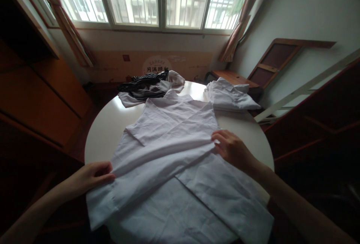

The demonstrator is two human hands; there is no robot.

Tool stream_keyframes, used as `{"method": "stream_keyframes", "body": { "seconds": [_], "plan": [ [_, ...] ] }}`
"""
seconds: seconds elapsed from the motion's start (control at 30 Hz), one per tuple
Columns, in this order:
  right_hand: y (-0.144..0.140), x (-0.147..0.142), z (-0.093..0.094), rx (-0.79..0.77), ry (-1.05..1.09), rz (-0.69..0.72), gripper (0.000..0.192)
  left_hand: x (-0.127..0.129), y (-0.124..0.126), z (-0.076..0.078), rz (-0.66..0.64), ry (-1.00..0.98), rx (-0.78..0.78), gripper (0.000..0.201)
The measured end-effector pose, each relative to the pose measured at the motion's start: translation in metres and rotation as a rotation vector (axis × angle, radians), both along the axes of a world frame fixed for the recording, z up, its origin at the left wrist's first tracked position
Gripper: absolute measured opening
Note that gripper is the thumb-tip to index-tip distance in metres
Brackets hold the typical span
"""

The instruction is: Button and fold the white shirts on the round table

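A white shirt (168,131) lies spread over the round white table (104,139), its collar pointing toward the window and its lower end hanging past the near edge. At the shirt's left edge, my left hand (97,174) is closed, pinching the cloth between thumb and fingers. Farther up on the opposite edge, my right hand (229,144) grips the fabric with bent fingers. Between the two hands a loose fold runs slantwise across the shirt. Both sleeves seem tucked beneath or folded over the body; I cannot tell which.
Folded white clothes (230,95) are stacked at the table's back right. A heap of striped dark and pale clothes (149,86) sits at the back left. Beyond are a wooden desk (234,78), a barred window (132,0) and an orange cabinet (36,97) on the left.
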State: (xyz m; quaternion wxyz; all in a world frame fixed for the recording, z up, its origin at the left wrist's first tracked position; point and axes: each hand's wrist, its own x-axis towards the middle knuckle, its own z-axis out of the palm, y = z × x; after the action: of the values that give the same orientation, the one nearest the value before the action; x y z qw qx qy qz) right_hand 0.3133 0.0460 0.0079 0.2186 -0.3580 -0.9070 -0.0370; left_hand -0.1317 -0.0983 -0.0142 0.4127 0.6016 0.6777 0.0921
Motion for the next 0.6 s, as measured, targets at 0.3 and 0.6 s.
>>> {"method": "stream_keyframes", "body": {
  "seconds": [0.3, 0.6],
  "plan": [
    [-0.075, -0.147, 0.008, -0.178, -0.154, 0.71, 0.016, -0.001, 0.007, 0.0, 0.0, 0.013, -0.014, 0.047],
    [-0.094, -0.2, -0.02, -0.036, -0.179, 0.813, 0.009, 0.003, 0.003, -0.008, 0.001, 0.102, 0.094, 0.045]
  ]
}}
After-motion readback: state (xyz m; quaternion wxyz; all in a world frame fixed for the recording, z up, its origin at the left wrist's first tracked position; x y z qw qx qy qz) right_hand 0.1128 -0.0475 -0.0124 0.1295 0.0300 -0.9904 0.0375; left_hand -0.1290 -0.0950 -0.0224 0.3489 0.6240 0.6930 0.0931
